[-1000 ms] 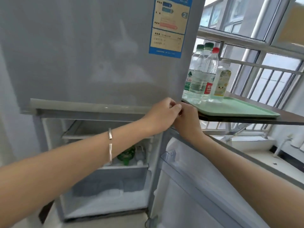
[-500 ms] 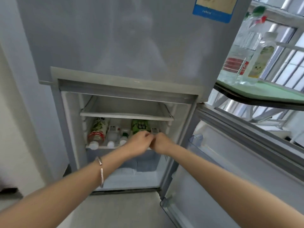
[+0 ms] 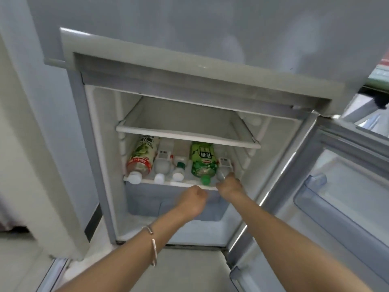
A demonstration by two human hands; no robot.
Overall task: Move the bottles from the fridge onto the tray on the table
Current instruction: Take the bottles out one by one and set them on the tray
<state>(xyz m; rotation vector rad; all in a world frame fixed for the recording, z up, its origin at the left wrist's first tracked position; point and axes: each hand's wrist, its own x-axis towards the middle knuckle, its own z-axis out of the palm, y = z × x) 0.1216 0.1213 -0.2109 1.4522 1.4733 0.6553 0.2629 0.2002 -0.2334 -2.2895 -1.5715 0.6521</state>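
Five bottles (image 3: 203, 163) lying on fridge shelf (image 3: 168, 182); right hand (image 3: 229, 185) grips rightmost bottle (image 3: 224, 165); left hand (image 3: 192, 199) fisted, empty.

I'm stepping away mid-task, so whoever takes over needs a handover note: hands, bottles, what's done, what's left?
Left hand: curled, holds nothing, below the shelf front.
Right hand: at the neck of the far-right clear bottle; grip unclear.
Five bottles lie on the lower fridge shelf.
Done: none lifted yet.
Left: carry all five to the tray, just visible upper right.
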